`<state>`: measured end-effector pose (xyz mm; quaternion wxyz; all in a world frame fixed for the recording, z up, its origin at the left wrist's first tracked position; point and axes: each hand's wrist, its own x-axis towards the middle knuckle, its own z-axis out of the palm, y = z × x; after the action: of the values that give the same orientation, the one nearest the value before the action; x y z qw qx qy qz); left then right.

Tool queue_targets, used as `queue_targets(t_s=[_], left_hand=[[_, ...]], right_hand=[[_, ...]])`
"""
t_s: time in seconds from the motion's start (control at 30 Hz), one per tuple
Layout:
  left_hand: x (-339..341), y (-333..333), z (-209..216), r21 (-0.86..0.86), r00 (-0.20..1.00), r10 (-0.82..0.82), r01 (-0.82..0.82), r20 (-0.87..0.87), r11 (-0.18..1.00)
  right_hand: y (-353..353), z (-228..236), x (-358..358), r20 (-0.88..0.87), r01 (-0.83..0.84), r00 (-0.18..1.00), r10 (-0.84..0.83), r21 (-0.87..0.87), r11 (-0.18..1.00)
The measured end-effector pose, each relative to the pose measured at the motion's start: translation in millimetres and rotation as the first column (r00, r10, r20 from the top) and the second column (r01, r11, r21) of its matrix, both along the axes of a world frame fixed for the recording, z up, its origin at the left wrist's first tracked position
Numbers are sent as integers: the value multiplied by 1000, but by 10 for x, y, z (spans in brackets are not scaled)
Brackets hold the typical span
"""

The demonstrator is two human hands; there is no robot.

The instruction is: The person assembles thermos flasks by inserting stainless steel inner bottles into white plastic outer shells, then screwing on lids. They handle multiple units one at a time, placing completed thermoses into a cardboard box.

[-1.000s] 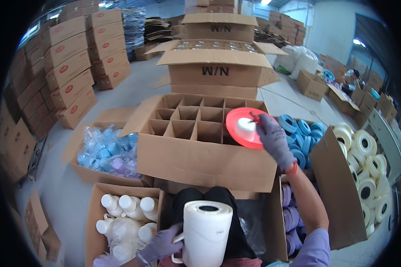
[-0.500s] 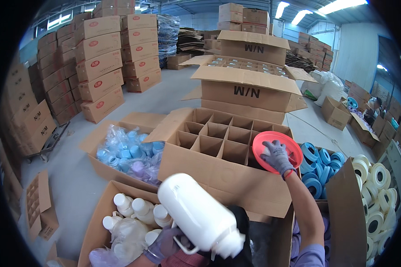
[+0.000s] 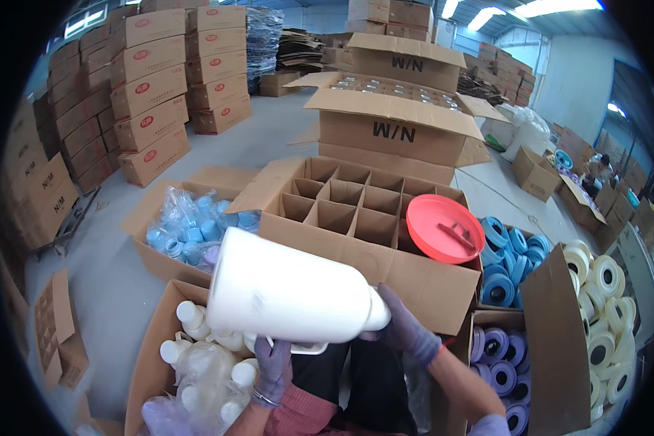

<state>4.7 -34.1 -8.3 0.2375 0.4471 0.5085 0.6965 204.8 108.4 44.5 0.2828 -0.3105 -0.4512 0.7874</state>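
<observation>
Holding white plastic jug [image 3: 287, 291] sideways above near edge of divided carton [image 3: 356, 218]: left hand [image 3: 272, 363] wrapped around handle underneath, right hand [image 3: 403, 330] closed on neck. Red funnel lid [image 3: 443, 227] rests on carton's right cells. Judged step: neck being handled; capping likely needs blue caps [image 3: 189, 232] at left.

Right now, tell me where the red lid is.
In the head view, the red lid lies right of centre, on the right end of the divided carton, beside the box of blue rolls. Neither hand touches it.
</observation>
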Motion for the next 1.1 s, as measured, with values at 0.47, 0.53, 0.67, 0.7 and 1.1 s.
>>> queue_targets(t_s=[0.47,0.53,0.67,0.7,1.1], left_hand=[[-424,-957,-262,-379,553,-515,350,-654,857],[-534,-1072,-205,-375,757,-481,331,-443,866],[-808,-735,-121,-409,958,-157,47,-239,911],[-746,-565,-59,-367,970,-164,88,-180,926],[769,752,806,-478,439,-658,868,612,134]], right_hand=[[19,62,453,355,-121,935,-19,365,923],[-36,-194,902,573,2,796,-193,316,949],[-392,-2328,1884,940,-362,11,-341,321,875],[-612,-2957,2122,889,-406,26,-456,426,808],[-1160,-586,1338,315,-134,554,-771,947,292]])
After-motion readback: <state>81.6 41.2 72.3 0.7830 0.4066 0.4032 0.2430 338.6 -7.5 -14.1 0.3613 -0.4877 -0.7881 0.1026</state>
